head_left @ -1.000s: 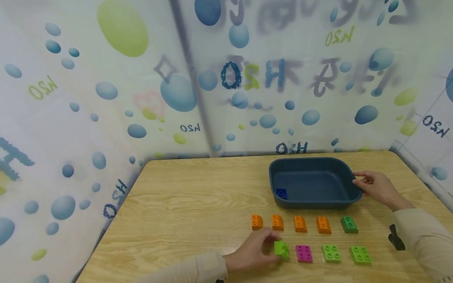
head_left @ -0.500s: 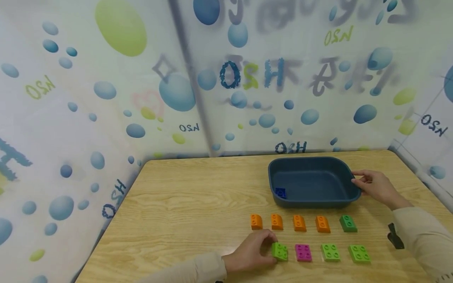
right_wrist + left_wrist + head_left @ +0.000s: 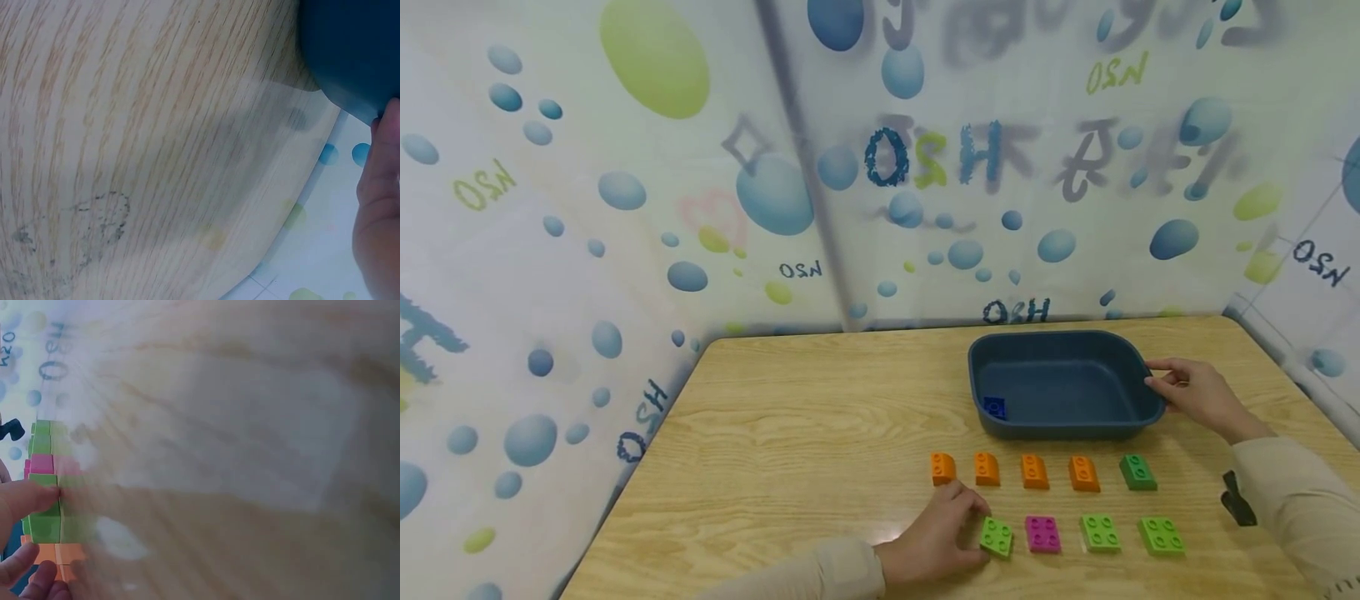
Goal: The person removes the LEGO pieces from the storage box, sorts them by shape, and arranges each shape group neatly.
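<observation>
My left hand (image 3: 932, 533) has its thumb and fingertips at the left corners of a lime green toy building block (image 3: 996, 537), which lies on the table turned slightly askew. In the left wrist view the thumb (image 3: 37, 495) overlaps that green block (image 3: 45, 529), and the other fingers are curled just past its far side, beside orange blocks (image 3: 44, 553). My right hand (image 3: 1202, 396) pinches the right end of a dark blue plastic tub (image 3: 1067, 432). The right wrist view shows its fingers at the tub's edge (image 3: 350, 75). A blue block (image 3: 995, 407) sits in the tub's near left corner.
To the right of the lime block are a magenta block (image 3: 1042, 534) and two more lime blocks (image 3: 1101, 533). Behind runs a row of several orange blocks (image 3: 1033, 472), ending in a dark green block (image 3: 1138, 472). A patterned curtain (image 3: 880, 208) borders the wooden table (image 3: 805, 417).
The lime green block was tilted up in my left hand, then came down flat on the table and has since turned a little. My right hand keeps its place on the tub.
</observation>
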`<control>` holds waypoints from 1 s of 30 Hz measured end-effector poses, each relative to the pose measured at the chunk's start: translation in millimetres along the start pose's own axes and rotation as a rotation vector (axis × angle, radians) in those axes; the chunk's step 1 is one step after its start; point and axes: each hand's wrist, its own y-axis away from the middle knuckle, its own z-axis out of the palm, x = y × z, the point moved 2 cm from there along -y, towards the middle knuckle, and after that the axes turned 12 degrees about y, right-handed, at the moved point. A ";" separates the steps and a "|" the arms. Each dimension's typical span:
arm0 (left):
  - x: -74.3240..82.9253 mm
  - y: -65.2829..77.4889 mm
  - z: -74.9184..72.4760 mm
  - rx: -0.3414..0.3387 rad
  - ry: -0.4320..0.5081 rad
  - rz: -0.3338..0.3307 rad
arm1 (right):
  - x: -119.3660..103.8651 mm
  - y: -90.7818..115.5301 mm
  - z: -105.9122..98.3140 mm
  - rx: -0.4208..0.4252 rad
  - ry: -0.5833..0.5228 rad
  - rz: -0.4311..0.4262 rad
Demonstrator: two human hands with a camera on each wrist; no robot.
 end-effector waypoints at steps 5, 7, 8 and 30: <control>1.0 -1.0 -0.4 -0.011 -0.010 0.013 | -1.0 -0.9 -1.2 -0.017 0.004 0.001; 1.8 -2.0 -0.9 -0.022 -0.002 0.026 | -1.4 -0.8 -1.7 -0.028 0.002 -0.001; 2.2 -2.7 -1.2 -0.032 0.009 0.028 | -1.5 -0.7 -1.7 -0.033 -0.001 -0.001; 0.4 -6.0 -1.8 0.009 0.133 -0.023 | 0.0 0.4 0.9 -0.026 0.000 0.004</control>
